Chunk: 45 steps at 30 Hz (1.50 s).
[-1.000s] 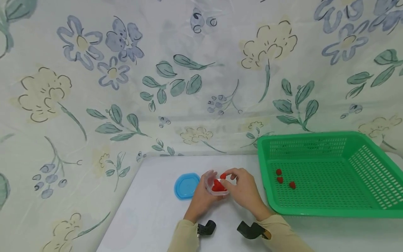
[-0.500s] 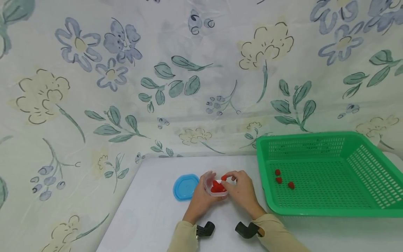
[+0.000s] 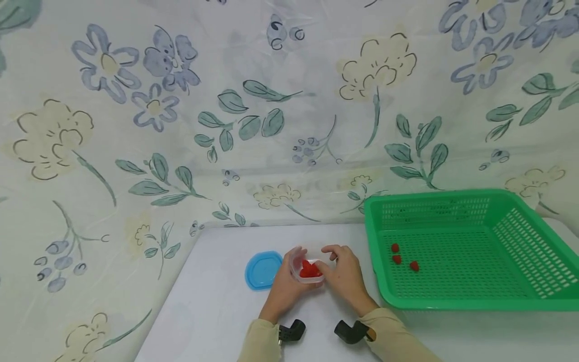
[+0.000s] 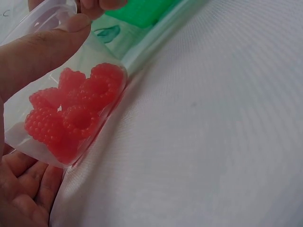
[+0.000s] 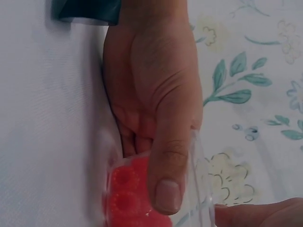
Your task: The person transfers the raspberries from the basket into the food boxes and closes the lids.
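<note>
My left hand [image 3: 288, 285] holds a small clear plastic container [image 3: 295, 269] tilted above the white table, its thumb across the wall in the left wrist view. Several red raspberries [image 4: 71, 106] lie bunched in its bottom. At the container's right side is my right hand [image 3: 346, 276], thumb [image 5: 166, 184] over the mouth and index finger raised apart from it. No raspberry shows between them. Part of the right fingers is hidden behind the container in the right wrist view. A blue lid [image 3: 263, 270] lies flat just left of the left hand.
To the right stands a large green basket [image 3: 452, 304] with mesh walls. Three raspberries [image 3: 414, 266] lie on its floor near the left side. A floral cloth [image 3: 235, 151] hangs behind the white table [image 3: 190, 311].
The raspberry that my right thumb and index finger pinched above the container's rim is no longer between them; the two fingers have parted. My left hand keeps holding the container.
</note>
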Available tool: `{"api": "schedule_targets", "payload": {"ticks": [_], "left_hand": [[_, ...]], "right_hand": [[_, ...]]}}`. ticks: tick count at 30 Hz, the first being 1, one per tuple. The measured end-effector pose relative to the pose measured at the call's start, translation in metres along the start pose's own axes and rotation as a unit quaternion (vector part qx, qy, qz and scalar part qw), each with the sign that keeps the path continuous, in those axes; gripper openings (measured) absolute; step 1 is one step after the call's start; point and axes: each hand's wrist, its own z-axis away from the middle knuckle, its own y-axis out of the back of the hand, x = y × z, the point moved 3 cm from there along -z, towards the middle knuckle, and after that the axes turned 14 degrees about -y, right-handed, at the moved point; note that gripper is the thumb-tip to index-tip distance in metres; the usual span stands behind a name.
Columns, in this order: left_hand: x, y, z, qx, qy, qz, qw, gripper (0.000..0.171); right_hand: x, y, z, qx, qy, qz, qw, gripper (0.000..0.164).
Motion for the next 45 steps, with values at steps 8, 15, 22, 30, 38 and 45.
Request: {"api": "schedule_targets", "payload": {"ticks": [8,15,22,30,38,45], "left_hand": [[-0.003,0.002,0.001,-0.006,-0.014,0.003,0.9999,0.096],[-0.005,0.004,0.002,-0.010,-0.015,0.009,0.9998,0.095],[-0.004,0.005,0.003,-0.006,-0.013,0.007,0.9999,0.095],[-0.001,0.005,0.004,-0.001,0.000,0.011,0.9999,0.098],[-0.004,0.002,0.002,-0.005,0.005,0.020,0.9998,0.095],[-0.004,0.002,0.003,-0.010,0.010,0.017,0.9998,0.097]], "right_hand": [[-0.012,0.004,0.008,-0.013,0.022,-0.010,1.000,0.019],[-0.027,0.013,0.017,-0.036,0.020,-0.012,0.999,0.019],[-0.041,0.028,0.022,-0.058,0.035,-0.021,0.997,0.019],[-0.048,0.046,0.022,-0.041,0.046,-0.018,0.998,0.018],[-0.049,0.070,0.019,-0.040,0.027,-0.047,0.998,0.020],[-0.048,0.094,0.012,-0.014,0.027,-0.020,0.999,0.020]]}}
